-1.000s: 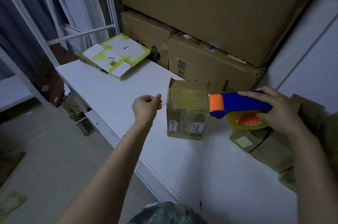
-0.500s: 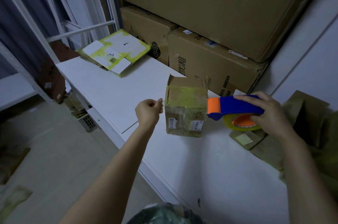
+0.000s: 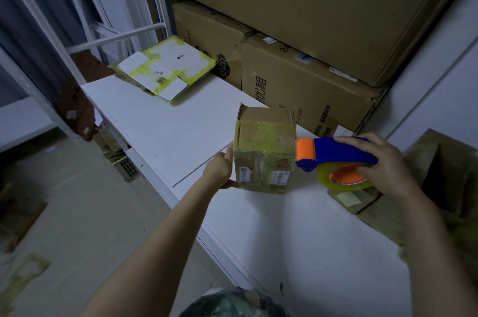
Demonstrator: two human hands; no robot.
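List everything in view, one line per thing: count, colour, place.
small box: 1, brown cardboard with yellowish tape, upright at mid table.
tape dispenser: 1, blue with an orange front and a clear tape roll, at the small box's upper right edge.
table: 1, white, runs from far left to near right.
flattened cartons: a stack, white with yellow-green tape, far left end of the table.
large boxes: 3 in view, brown, stacked behind the table.
flat brown cardboard: a pile, right end of the table.
rack frame: 1, white, far left.
left hand: 1, rests against the small box's left side.
right hand: 1, grips the tape dispenser.
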